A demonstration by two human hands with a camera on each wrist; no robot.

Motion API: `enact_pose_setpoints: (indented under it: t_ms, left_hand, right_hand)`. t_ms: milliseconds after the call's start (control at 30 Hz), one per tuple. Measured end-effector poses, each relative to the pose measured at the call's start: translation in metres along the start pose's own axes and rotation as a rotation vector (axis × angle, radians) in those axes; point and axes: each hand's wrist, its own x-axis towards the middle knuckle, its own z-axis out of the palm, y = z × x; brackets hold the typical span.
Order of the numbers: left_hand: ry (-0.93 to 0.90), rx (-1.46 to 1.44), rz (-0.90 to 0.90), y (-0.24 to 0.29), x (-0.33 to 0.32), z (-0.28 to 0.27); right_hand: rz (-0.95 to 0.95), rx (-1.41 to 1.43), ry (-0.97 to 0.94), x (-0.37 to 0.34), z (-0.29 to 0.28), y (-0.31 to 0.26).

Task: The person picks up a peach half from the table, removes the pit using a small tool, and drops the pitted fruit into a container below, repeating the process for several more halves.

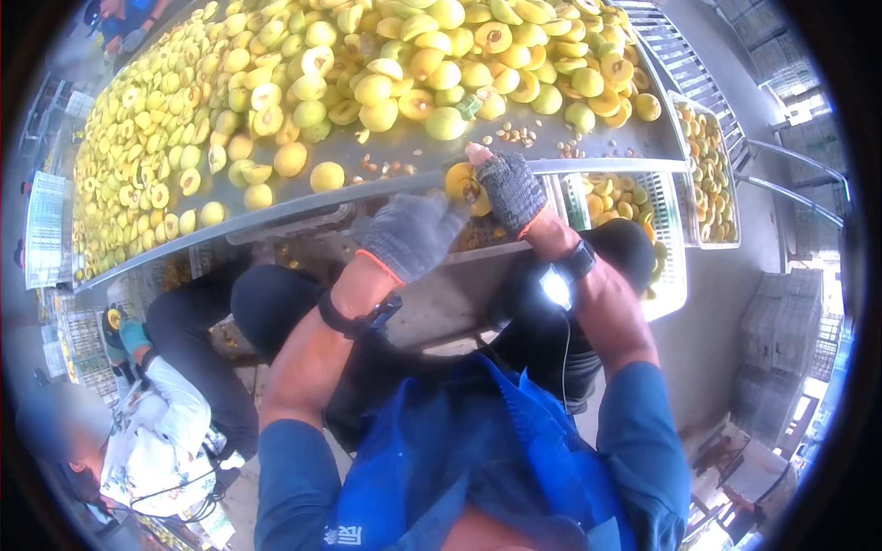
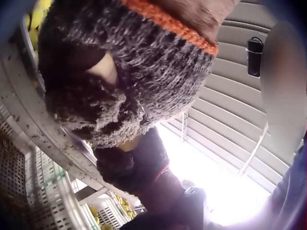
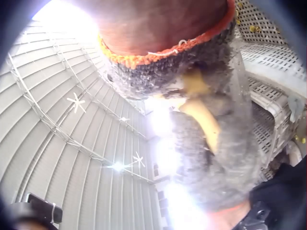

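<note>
In the head view, a yellow stone fruit (image 1: 467,187), cut open with a dark brown centre, is held between my two hands near the table's front edge. My right hand (image 1: 511,190), in a grey knit glove with orange cuff, grips it from the right, thumb tip bare. From the left, my left hand (image 1: 413,235), gloved alike and blurred, has curled fingers at the same fruit. Both wrist views show the gloves close together, with yellow flesh (image 3: 205,122) between them in the right one. The gloves hide much of the fruit.
Halved yellow fruit (image 1: 377,89) are heaped on the metal table (image 1: 634,138), with loose pits (image 1: 514,136) near its raised edge. Crates of fruit (image 1: 675,239) stand below and at the right. Another person (image 1: 161,432) sits at the left.
</note>
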Motion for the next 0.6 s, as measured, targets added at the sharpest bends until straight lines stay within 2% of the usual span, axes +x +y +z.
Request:
enact_pose_setpoints:
  t_ms: [100, 200, 300, 400, 500, 600]
  left_hand:
    - [0.018, 0.22, 0.011, 0.006, -0.003, 0.002]
    - [0.017, 0.316, 0.043, 0.005, -0.005, 0.007]
    - [0.059, 0.327, 0.088, 0.008, -0.005, 0.005]
    - [0.116, 0.367, 0.17, 0.005, -0.005, 0.005]
    - [0.111, 0.467, 0.23, 0.0, -0.005, 0.004]
    - [0.052, 0.553, 0.222, -0.002, -0.007, 0.004]
  right_hand:
    - [-0.436, -0.4, 0.15, 0.007, 0.012, 0.034]
    - [-0.216, -0.425, -0.043, 0.01, 0.007, 0.033]
    - [0.405, 0.252, -0.156, 0.009, -0.009, -0.021]
    - [-0.111, -0.372, -0.22, 0.01, -0.01, -0.006]
    - [-0.344, -0.597, -0.163, 0.011, -0.005, 0.009]
    - [-0.268, -0.511, -0.201, 0.017, 0.006, 0.028]
